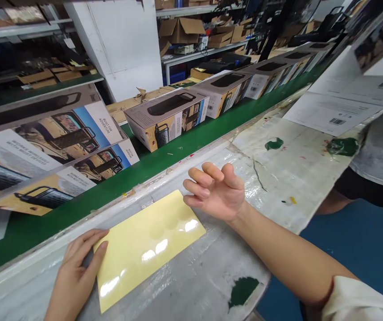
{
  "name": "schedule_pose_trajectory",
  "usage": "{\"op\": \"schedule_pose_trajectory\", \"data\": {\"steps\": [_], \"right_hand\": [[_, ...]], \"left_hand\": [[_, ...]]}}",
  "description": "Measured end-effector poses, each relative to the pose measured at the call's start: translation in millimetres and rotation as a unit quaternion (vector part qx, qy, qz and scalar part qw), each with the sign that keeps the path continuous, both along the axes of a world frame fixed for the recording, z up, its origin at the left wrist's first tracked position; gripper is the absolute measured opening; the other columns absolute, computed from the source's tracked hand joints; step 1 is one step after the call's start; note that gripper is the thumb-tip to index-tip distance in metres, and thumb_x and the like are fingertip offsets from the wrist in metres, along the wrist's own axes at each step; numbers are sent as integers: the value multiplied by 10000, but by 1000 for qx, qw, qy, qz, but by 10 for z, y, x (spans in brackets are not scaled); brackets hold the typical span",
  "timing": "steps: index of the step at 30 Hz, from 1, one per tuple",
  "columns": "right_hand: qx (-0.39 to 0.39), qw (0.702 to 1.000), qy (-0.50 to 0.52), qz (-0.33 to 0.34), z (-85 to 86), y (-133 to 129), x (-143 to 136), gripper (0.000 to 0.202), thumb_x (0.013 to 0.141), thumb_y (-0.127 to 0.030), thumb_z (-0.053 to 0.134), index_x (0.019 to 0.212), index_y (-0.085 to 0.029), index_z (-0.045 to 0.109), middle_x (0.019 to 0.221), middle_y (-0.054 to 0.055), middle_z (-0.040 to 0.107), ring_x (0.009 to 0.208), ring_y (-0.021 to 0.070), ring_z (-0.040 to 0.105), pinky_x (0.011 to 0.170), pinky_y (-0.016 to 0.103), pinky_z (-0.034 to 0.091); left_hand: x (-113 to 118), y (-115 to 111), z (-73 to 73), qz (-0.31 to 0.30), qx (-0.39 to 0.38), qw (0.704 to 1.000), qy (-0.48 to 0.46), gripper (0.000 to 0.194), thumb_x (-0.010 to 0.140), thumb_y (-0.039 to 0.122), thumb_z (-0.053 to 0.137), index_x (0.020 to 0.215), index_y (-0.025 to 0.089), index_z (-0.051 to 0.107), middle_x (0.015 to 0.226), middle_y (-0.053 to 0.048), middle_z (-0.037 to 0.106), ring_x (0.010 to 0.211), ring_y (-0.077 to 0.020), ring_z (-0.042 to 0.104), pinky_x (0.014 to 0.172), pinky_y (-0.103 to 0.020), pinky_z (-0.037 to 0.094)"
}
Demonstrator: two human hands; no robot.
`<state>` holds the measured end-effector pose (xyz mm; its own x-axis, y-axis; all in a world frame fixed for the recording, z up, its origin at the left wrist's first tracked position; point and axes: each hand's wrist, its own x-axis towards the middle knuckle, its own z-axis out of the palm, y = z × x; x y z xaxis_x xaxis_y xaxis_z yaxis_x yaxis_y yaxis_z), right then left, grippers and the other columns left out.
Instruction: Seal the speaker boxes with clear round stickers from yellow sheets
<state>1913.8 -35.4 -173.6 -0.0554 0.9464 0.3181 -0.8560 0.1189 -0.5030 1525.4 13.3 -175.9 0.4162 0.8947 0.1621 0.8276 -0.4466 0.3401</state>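
Observation:
A glossy pale-yellow sheet (144, 254) that looks like sticker backing paper lies at a slant on the plastic-covered table, bright reflections and faint round marks on it. At its left end my left hand (77, 263) grips the edge, thumb over the near side and fingers at the upper corner. My right hand (216, 191) is raised just beyond the sheet's right end, palm turned up. Its fingers are loosely curled and apart, and nothing shows in them.
Printed speaker boxes (167, 116) stand in a row along a green conveyor belt (178, 154); larger ones (51, 138) are at the left. To the right, a person in a grey top (381, 142) stands by white printed cartons (335, 111). Shelves with open cardboard boxes (181, 33) are behind.

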Motion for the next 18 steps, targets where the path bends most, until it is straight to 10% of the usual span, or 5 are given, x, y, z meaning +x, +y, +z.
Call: {"op": "schedule_pose_trajectory", "data": {"steps": [18], "right_hand": [[-39,999,9,31,31,-31,-53,497,670,-258,820,963,-308,421,648,-99,325,537,107,300,545,251,337]], "left_hand": [[12,-8,10,15,6,1000,-12,352,929,561,583,1085,306,768,1210,-43,701,1141,-262,655,755,-301,613]]}}
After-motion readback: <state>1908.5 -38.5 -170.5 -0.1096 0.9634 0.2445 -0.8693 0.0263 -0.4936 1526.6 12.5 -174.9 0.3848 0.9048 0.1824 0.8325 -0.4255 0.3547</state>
